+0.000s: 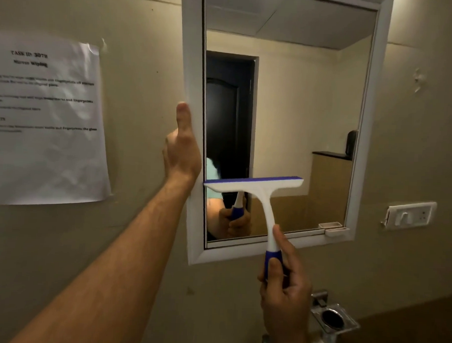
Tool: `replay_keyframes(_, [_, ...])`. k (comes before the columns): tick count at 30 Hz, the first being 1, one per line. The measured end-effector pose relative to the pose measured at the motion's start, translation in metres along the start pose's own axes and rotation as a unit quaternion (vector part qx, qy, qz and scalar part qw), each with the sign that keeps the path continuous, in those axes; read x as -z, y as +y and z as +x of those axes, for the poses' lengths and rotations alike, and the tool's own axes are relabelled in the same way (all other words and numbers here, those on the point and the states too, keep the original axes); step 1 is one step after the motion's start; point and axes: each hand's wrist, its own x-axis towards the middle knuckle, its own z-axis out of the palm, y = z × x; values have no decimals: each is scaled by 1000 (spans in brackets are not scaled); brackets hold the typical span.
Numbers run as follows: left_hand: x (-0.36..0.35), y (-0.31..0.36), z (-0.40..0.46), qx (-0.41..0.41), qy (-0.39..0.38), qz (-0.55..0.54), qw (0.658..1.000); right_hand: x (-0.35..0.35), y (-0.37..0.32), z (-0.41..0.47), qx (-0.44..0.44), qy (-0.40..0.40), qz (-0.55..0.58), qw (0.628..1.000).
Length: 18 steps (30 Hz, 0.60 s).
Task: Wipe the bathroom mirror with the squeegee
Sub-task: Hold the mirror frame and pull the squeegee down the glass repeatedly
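Observation:
A white-framed mirror [300, 109] hangs on the beige wall. My right hand [283, 290] grips the blue-and-white handle of a squeegee [260, 188]. Its blue rubber blade lies level against the lower left part of the glass. My left hand [182, 146] rests on the outer edge of the mirror's left frame [192, 66], thumb up along it; the other fingers are hidden behind the frame. The glass reflects a dark door, my hand and the squeegee handle.
A printed paper sheet [46, 116] is taped to the wall left of the mirror. A white switch plate [409, 214] sits to the right. A metal holder [332, 318] juts from the wall below. A small white tray [336, 230] clings to the frame's lower right.

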Motion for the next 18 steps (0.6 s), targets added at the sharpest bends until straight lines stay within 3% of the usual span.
replay_keyframes(7, [-1, -2, 3, -11, 18, 13, 1000, 14, 19, -34, -17, 5, -17, 1000])
replay_keyframes(18, [-1, -5, 3, -30, 40, 38, 998, 3, 7, 1, 13, 2, 7, 1000])
